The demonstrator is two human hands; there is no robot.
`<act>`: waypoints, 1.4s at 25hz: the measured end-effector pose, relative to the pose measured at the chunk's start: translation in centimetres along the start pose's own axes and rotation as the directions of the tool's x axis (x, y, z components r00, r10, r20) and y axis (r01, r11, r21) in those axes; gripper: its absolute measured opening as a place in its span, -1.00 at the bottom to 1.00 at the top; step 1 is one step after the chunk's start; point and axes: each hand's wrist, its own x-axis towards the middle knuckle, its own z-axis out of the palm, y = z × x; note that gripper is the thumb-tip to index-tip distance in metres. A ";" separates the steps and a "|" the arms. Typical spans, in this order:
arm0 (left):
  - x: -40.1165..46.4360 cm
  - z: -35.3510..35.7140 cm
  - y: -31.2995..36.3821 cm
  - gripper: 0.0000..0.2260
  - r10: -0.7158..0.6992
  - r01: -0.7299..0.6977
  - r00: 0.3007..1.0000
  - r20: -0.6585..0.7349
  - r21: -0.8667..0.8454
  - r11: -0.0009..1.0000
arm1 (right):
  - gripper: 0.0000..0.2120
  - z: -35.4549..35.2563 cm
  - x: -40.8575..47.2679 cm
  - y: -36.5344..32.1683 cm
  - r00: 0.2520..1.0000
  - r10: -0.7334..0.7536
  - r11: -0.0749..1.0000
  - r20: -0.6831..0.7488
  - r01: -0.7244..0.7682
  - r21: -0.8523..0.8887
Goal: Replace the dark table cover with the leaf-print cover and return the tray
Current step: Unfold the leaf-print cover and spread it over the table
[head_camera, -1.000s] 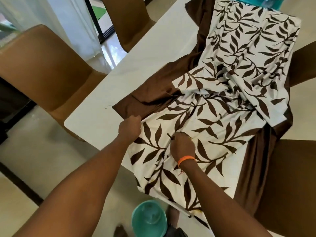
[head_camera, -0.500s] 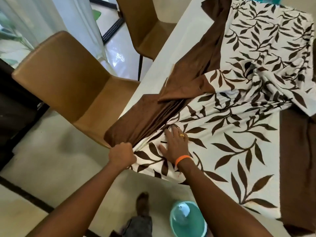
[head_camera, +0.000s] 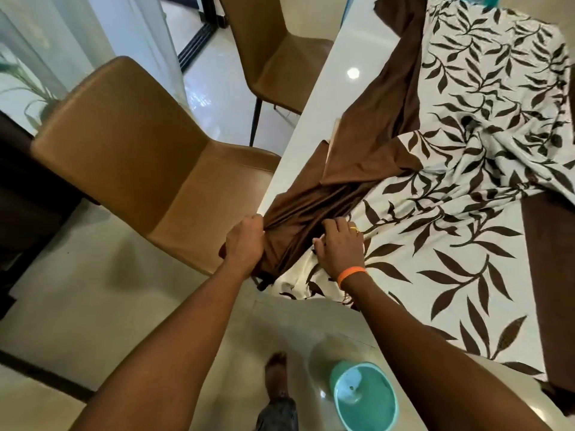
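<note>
Where the white table (head_camera: 314, 98) comes to its near corner, the left hand (head_camera: 245, 241) is closed in a fist on a bunched end of the dark cover (head_camera: 351, 169), its fingers curled tight around the brown cloth just off the table's edge. Beside it, the right hand (head_camera: 340, 247) lies palm down on the leaf cover (head_camera: 460, 213), fingers bent and close together, their tips at the seam where brown cloth meets print; whether they pinch anything I cannot tell. A gold ring (head_camera: 353, 228) sits on one finger and an orange band (head_camera: 351, 273) circles that wrist.

From the fist, the dark cover runs in gathered folds up the table's left side toward the far end, one flap turned over on itself. More of it shows as a flat strip at the right, under the leaf cover's edge. Across the middle of the table lies the leaf cover, smooth near the person and rumpled farther back, with its near corner hanging over the table edge below the right hand.

Two tan chairs (head_camera: 130, 157) stand on the left, one near the corner and one farther back. A teal bowl (head_camera: 364, 396) rests on the table's near edge by the right forearm. A foot (head_camera: 277, 374) shows on the floor (head_camera: 109, 306) below.
</note>
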 end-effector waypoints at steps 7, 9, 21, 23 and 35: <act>-3.0 -1.4 -11.3 -0.88 -0.402 0.399 0.913 0.071 0.054 0.915 | -0.21 2.5 1.1 -7.0 0.879 -0.274 0.950 0.390 0.310 -0.030; -3.5 -1.7 -12.8 -0.83 -0.490 0.478 0.867 0.092 0.128 0.869 | -0.25 2.8 1.2 -9.0 0.808 -0.375 0.907 0.454 0.421 0.000; -1.6 3.4 2.8 -0.16 0.147 -0.166 0.970 0.193 0.086 0.982 | -0.13 2.7 -0.2 2.7 0.928 0.338 0.940 0.159 -0.341 -0.005; -1.9 4.7 1.4 -0.09 0.178 -0.216 0.958 0.224 0.160 0.963 | -0.09 3.5 -1.9 3.1 0.930 0.323 0.944 0.175 -0.330 0.010; -5.0 4.3 2.1 0.18 0.337 -0.380 0.920 0.200 0.247 0.891 | -0.13 1.1 -7.9 5.9 0.931 0.362 0.924 -0.048 -0.352 0.152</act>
